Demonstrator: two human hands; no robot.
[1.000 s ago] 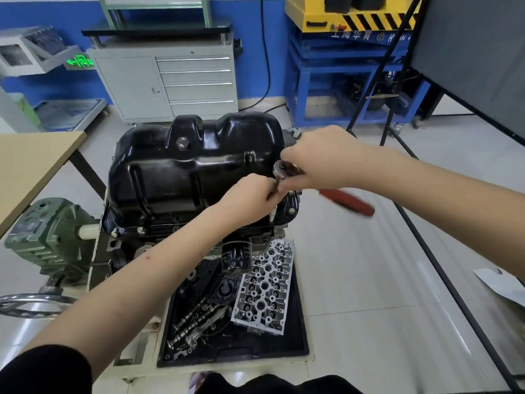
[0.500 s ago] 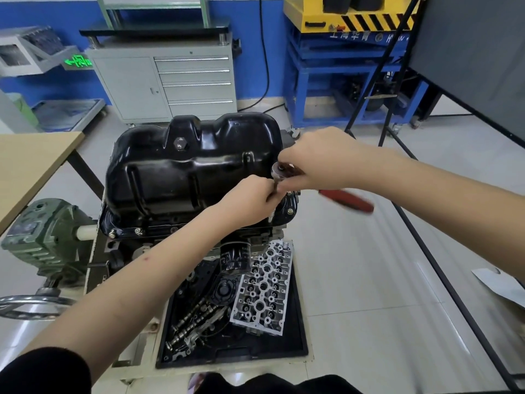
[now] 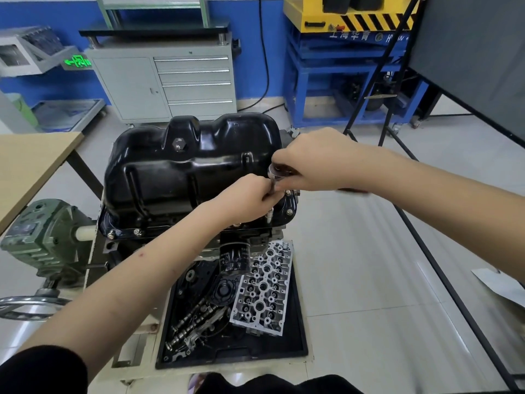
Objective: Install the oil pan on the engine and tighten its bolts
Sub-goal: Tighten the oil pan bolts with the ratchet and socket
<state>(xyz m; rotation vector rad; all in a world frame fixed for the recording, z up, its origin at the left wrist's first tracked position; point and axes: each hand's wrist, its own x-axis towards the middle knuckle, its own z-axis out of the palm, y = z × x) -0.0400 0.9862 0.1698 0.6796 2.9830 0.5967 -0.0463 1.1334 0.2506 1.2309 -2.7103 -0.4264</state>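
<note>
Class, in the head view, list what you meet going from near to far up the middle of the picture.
Black tray → cylinder head → oil filter → oil pan → grey cabinet.

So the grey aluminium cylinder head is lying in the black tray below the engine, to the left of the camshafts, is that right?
Not quite. In the head view the grey aluminium cylinder head does lie in the black tray below the engine, but to the right of the camshafts, not the left.
</note>
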